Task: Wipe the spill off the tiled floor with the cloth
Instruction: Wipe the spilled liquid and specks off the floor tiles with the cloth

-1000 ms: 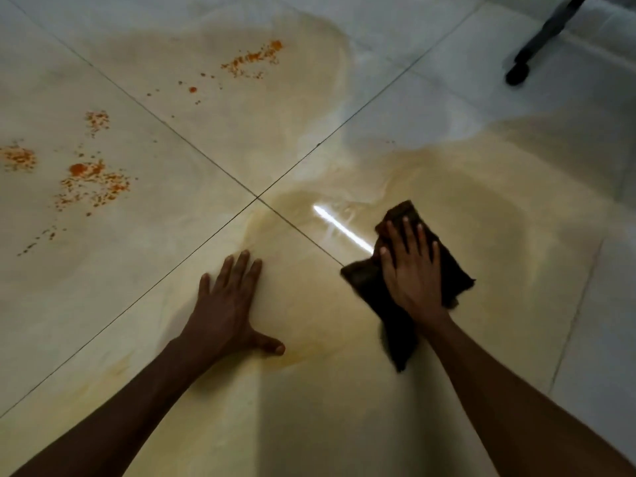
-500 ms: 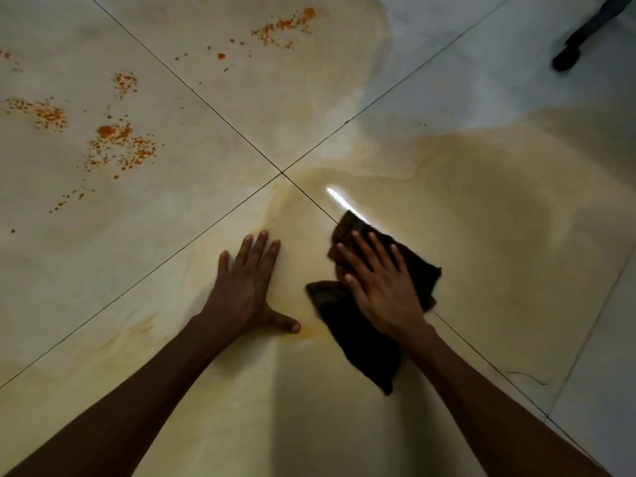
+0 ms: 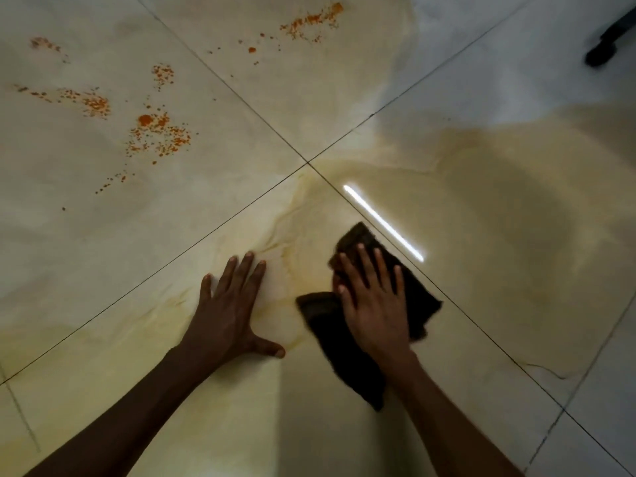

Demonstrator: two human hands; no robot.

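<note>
From the head camera I judge this job well short of done: a wide yellowish film of spill (image 3: 481,208) covers most of the tiled floor (image 3: 516,56), spreading from the lower left of the frame across the centre to the right, and its edges show as darker tide lines near the point where 4 tiles meet at centre frame. Orange specks (image 3: 158,136) lie scattered in the upper left, with another cluster at the top centre, well apart from the cloth and untouched as far as I can see. Only the upper right corner tile and the strip along the right edge look clean and pale. The cloth (image 3: 351,359), dark brown and crumpled, lies flat on the wet film just right of centre in the lower half of the frame. Its long axis runs on a slant, from its far corner beside the bright light reflection (image 3: 382,222) down to a tail under my forearm. My right hand (image 3: 375,304) presses it down with straight, spread fingers, palm flat on top, not curled around it. My left hand (image 3: 227,315) rests flat on the bare wet tile just beside the cloth, fingers straight, thumb out, holding nothing. I reckon most of the wiping is left to do, the specks included.
</note>
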